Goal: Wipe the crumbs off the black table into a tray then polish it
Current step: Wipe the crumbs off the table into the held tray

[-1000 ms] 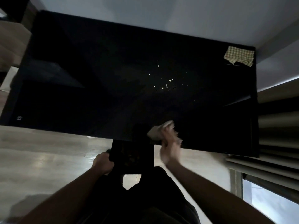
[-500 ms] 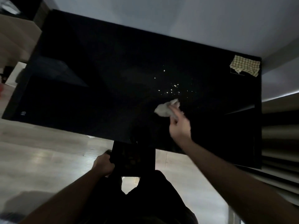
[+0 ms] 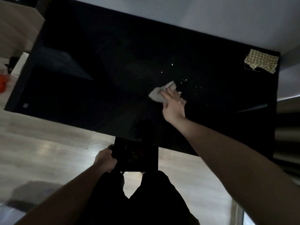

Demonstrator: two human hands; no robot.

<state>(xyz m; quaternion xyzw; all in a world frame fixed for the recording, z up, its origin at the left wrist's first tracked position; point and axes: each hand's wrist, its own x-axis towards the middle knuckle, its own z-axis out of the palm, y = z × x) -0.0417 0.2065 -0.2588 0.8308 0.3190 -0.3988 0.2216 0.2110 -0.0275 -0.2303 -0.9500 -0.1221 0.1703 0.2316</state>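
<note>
**Two hands split the work: one sweeps, one catches**

Head view: Several pale crumbs [image 3: 185, 82] lie scattered on the black table [image 3: 97, 78], most of them just beyond and to the right of the right hand [image 3: 172, 103]. That hand presses a crumpled pale cloth [image 3: 158, 95] flat against the tabletop, fingers spread wide over it rather than curled round it, which suits dragging the cloth as a broad pad. It sits on the near side of the crumb patch, so to pull the crumbs toward the edge it would need to reach past them first, in my judgement.

The left hand [image 3: 105, 160] is closed on the left rim of a dark tray [image 3: 146, 159], holding it below the near table edge with its far side tucked under the lip, apparently so that whatever is swept over the edge drops in. A few specks [image 3: 140, 139] sit at that edge just above the tray.

A checked cloth [image 3: 261, 62] lies untouched at the far right corner, well apart from the work, probably kept clean for the polishing step.
</note>
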